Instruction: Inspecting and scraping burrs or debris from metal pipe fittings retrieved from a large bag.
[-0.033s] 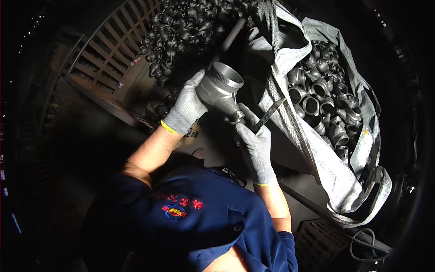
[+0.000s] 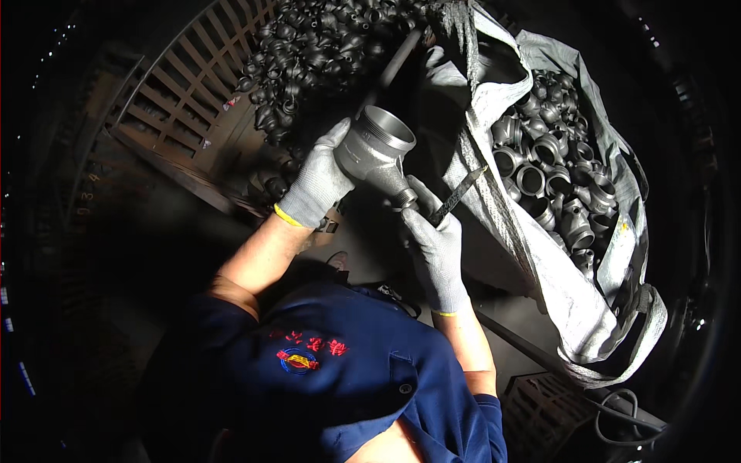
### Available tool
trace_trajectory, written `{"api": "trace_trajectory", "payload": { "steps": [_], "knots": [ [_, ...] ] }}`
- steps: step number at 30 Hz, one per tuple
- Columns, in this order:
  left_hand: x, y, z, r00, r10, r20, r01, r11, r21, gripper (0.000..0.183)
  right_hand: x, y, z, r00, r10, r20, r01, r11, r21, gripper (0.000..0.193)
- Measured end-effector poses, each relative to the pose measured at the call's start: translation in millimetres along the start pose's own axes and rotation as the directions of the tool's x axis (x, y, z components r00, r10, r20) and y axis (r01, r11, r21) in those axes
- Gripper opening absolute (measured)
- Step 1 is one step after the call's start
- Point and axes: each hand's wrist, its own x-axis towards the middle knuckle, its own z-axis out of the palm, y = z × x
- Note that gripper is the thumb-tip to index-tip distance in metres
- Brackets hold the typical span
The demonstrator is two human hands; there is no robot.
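A dark grey metal pipe fitting (image 2: 370, 158) is tilted in front of me, its wide threaded mouth facing up and to the right. A narrower threaded end points down toward my right hand. My left hand (image 2: 320, 174), in a grey glove with a yellow cuff edge, is wrapped round the fitting's left side. My gloved right hand (image 2: 434, 247) is closed on a dark flat file (image 2: 461, 194), whose tip sticks out up and to the right. The right fingers are right beside the narrow end; whether they touch it, I cannot tell. The rest of the file is hidden in the hand.
On the right, an open white woven bulk bag (image 2: 532, 255) holds many similar fittings (image 2: 556, 170). A heap of dark fittings (image 2: 316, 62) lies at the far side, beside a slatted metal crate (image 2: 177, 96). A bar (image 2: 401, 58) rises beyond my hands. A cable (image 2: 629, 432) loops at lower right.
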Motion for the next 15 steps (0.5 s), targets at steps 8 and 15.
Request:
{"api": "trace_trajectory", "payload": {
  "steps": [8,15],
  "knots": [
    [10.6,-1.0,-30.8,0.989,0.132,0.074,-0.134,0.990,0.035,0.030,1.5,15.3,-0.8,0.998,0.025,-0.060,-0.021,0.997,0.074,0.054],
    [1.8,0.7,-28.8,0.950,0.205,0.236,-0.253,0.948,0.193,0.023,-6.1,24.7,-10.1,0.997,0.052,-0.054,-0.042,0.985,0.170,0.046]
  ]
}}
